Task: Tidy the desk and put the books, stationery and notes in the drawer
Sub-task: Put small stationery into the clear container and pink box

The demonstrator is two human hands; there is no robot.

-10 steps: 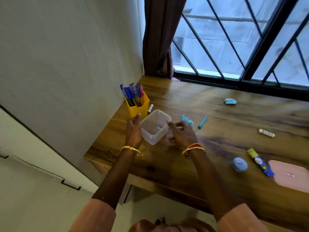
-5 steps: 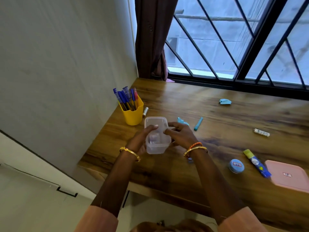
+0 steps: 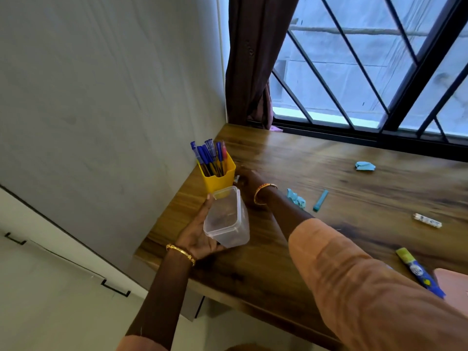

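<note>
Near the centre of the frame a clear plastic container (image 3: 227,219) was held by the left hand (image 3: 197,235), whose palm and curled fingers cupped its side and base while the thumb lay along its left wall; the box was tilted, with its open mouth turned toward the camera, above the left end of the wooden desk (image 3: 329,173). Just above it in the frame a yellow pen holder (image 3: 218,179), filled with blue and red pens (image 3: 210,155), was seen standing on the desk by the wall. The right hand (image 3: 247,179) was stretched to the spot just right of the holder, over a small pale object (image 3: 236,178); whether the fingers were closed on it could not be told, owing to blur. Further right on the desk were scattered a crumpled blue paper (image 3: 296,198), a teal cap-like stick (image 3: 320,200), a second crumpled blue paper (image 3: 365,166), a small white patterned tube (image 3: 427,220), and, at the lower right edge, a blue and green glue stick (image 3: 419,272) beside a pink lid (image 3: 453,282).
</note>
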